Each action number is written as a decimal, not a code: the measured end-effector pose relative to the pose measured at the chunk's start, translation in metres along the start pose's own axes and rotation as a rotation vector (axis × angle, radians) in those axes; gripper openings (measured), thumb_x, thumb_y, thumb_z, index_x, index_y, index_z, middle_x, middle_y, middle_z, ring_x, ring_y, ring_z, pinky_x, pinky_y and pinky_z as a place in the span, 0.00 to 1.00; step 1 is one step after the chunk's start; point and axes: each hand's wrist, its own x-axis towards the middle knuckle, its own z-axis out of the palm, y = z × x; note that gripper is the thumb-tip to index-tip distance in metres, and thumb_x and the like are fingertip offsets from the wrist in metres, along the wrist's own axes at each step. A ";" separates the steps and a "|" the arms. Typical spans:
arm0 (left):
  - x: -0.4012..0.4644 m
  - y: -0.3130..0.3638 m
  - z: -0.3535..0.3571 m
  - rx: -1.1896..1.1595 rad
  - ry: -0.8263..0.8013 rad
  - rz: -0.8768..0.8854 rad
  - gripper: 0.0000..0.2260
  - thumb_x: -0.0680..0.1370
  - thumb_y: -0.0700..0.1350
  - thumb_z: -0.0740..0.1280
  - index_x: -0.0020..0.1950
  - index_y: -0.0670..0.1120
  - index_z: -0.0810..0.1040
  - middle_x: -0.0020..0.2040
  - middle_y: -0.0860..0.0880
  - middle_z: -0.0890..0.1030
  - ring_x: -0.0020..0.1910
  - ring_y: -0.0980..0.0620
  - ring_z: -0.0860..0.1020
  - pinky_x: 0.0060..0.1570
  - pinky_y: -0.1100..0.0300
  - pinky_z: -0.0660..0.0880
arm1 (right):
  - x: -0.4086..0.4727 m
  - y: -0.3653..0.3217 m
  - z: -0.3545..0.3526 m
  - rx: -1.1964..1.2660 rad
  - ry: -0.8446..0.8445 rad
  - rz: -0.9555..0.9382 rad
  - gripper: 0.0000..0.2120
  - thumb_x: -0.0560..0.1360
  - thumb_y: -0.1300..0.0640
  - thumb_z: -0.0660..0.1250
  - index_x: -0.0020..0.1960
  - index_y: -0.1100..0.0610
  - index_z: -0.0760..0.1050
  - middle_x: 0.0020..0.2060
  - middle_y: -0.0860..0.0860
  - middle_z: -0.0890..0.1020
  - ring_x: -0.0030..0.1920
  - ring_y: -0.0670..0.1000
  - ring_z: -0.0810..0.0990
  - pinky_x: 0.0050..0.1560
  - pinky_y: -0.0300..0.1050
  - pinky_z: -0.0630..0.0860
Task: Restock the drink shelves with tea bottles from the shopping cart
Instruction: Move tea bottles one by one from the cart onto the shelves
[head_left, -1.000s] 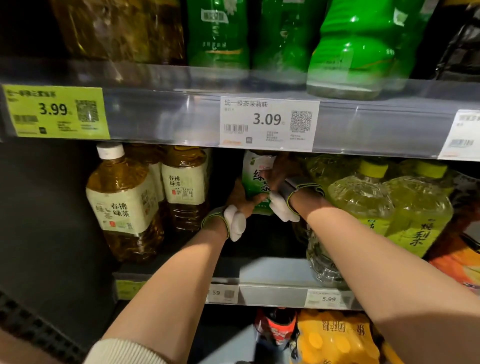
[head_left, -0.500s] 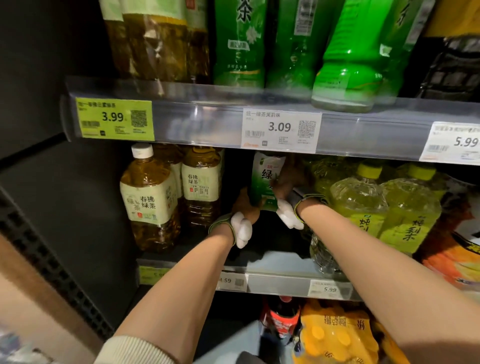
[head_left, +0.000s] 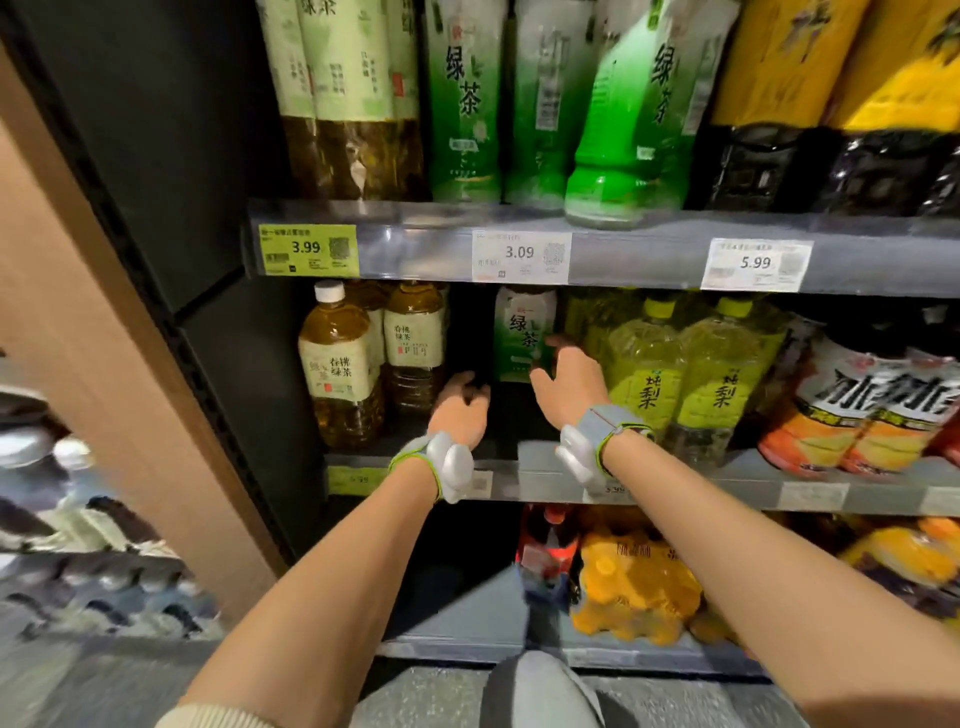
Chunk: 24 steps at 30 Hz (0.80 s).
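Note:
A green-labelled tea bottle stands upright deep on the middle shelf, in the gap between brown tea bottles and yellow-green pear drink bottles. My right hand hovers just in front of its right side, fingers spread and relaxed, gripping nothing. My left hand hangs lower left of the bottle with fingers loosely curled and holds nothing. Both wrists wear white sensor bands. The shopping cart is out of view.
The upper shelf carries tall green tea bottles and price tags. Orange-labelled drink packs sit at the right, yellow packs on the bottom shelf. A wooden panel and blurred bottled water lie to the left.
Both hands have let go of the green tea bottle and pulled back toward me; the bottle stays on the shelf. My head has moved back and the view now takes in more shelving.

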 end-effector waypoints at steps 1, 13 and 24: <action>-0.005 -0.002 -0.005 0.011 -0.006 -0.012 0.21 0.76 0.51 0.64 0.67 0.47 0.70 0.57 0.40 0.80 0.56 0.38 0.79 0.58 0.42 0.75 | -0.008 0.000 -0.005 0.027 -0.009 -0.023 0.17 0.79 0.56 0.60 0.64 0.64 0.68 0.60 0.62 0.74 0.61 0.62 0.73 0.57 0.50 0.71; -0.187 0.165 -0.097 0.089 -0.244 -0.089 0.28 0.73 0.56 0.62 0.71 0.48 0.66 0.53 0.48 0.77 0.54 0.43 0.80 0.60 0.42 0.75 | -0.157 -0.078 -0.193 0.196 -0.140 0.069 0.19 0.78 0.56 0.63 0.68 0.57 0.68 0.64 0.56 0.72 0.60 0.56 0.77 0.63 0.52 0.73; -0.327 0.321 -0.115 0.112 -0.468 -0.017 0.19 0.80 0.46 0.63 0.71 0.46 0.66 0.54 0.46 0.76 0.53 0.41 0.81 0.58 0.41 0.76 | -0.306 -0.102 -0.367 0.210 0.028 0.298 0.18 0.79 0.55 0.61 0.68 0.57 0.67 0.65 0.55 0.74 0.61 0.54 0.77 0.60 0.48 0.74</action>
